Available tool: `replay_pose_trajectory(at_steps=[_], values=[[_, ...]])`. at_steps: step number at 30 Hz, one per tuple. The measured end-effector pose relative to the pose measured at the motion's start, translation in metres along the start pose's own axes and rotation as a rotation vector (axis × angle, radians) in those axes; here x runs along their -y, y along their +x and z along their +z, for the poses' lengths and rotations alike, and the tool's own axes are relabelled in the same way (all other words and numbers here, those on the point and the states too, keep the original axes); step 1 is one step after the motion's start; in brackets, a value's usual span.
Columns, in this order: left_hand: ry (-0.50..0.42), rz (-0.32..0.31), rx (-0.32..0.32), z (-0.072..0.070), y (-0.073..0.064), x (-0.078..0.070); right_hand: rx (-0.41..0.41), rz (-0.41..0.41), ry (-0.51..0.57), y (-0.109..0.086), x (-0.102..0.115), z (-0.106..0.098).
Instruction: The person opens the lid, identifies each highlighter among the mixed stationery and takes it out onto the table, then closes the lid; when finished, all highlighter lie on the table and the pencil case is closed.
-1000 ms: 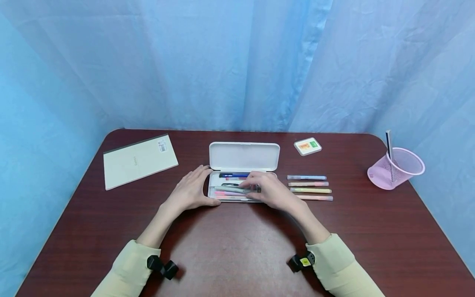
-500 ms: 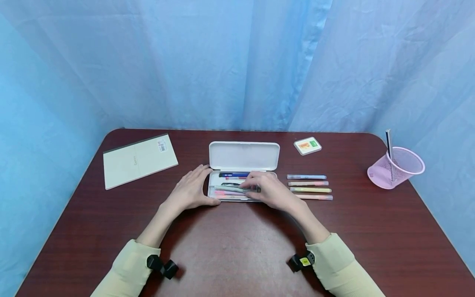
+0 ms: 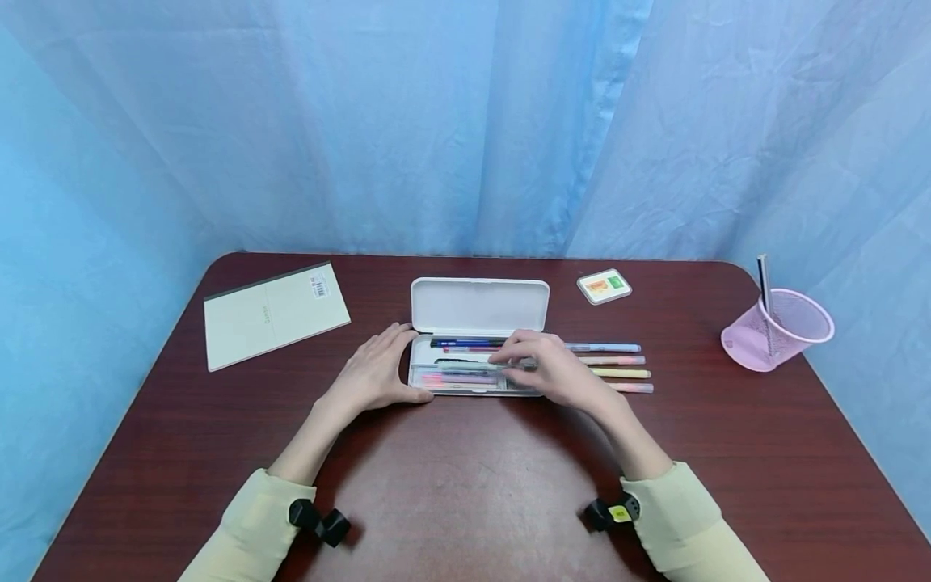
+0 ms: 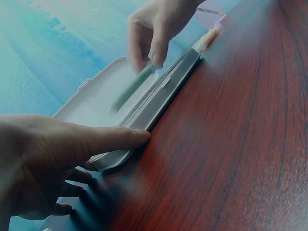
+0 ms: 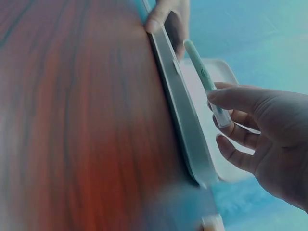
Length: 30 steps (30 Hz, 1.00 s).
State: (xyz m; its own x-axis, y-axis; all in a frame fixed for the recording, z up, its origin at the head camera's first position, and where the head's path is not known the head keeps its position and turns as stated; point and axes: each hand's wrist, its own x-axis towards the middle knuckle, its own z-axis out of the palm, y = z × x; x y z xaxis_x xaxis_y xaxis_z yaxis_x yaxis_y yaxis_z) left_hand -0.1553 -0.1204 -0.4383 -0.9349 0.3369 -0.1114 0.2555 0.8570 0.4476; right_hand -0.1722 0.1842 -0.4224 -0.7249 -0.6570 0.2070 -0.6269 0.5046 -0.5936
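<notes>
A white pencil case (image 3: 480, 305) lies with its lid raised at the table's middle. My left hand (image 3: 377, 372) spans its left end, the thumb straight on the front edge and the fingers reaching to the back. Over the case, my right hand (image 3: 553, 370) pinches a pale green marker (image 5: 204, 77) by one end between thumb and fingers. In the left wrist view the marker (image 4: 131, 91) slants above the open case. Inside lie a dark blue pen (image 3: 465, 343), a black-clipped pen, and pink and purple pens (image 3: 458, 378) at the front. My right hand hides the case's right part.
Several pastel markers (image 3: 621, 373) lie in a row right of the case, partly behind my right hand. A pink mesh pen cup (image 3: 749, 343) leans at the far right. A notebook (image 3: 272, 319) lies back left, and a small flat case (image 3: 604, 286) back right.
My right hand has shifted right and a little back with the pale green marker, showing more of the case's front compartment and covering part of the marker row. The left hand stays put.
</notes>
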Motion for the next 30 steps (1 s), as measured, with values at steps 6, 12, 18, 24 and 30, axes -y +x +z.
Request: replay_pose_trajectory(at_steps=[6,12,18,24,30], values=[[0.006,0.002,-0.003,0.000,-0.001,0.000,-0.021,0.036,0.053,-0.025,-0.014,-0.022],[0.002,0.000,-0.002,0.000,-0.001,0.000,-0.039,0.109,0.072,-0.057,-0.029,-0.046],[0.000,0.001,-0.005,0.000,0.000,0.000,-0.062,0.135,0.103,-0.088,-0.044,-0.069],[-0.006,0.000,-0.005,0.000,0.000,0.000,-0.031,0.126,0.099,-0.114,-0.057,-0.089],[-0.012,-0.002,-0.005,0.000,-0.001,0.000,0.028,0.131,0.038,-0.127,-0.068,-0.101]])
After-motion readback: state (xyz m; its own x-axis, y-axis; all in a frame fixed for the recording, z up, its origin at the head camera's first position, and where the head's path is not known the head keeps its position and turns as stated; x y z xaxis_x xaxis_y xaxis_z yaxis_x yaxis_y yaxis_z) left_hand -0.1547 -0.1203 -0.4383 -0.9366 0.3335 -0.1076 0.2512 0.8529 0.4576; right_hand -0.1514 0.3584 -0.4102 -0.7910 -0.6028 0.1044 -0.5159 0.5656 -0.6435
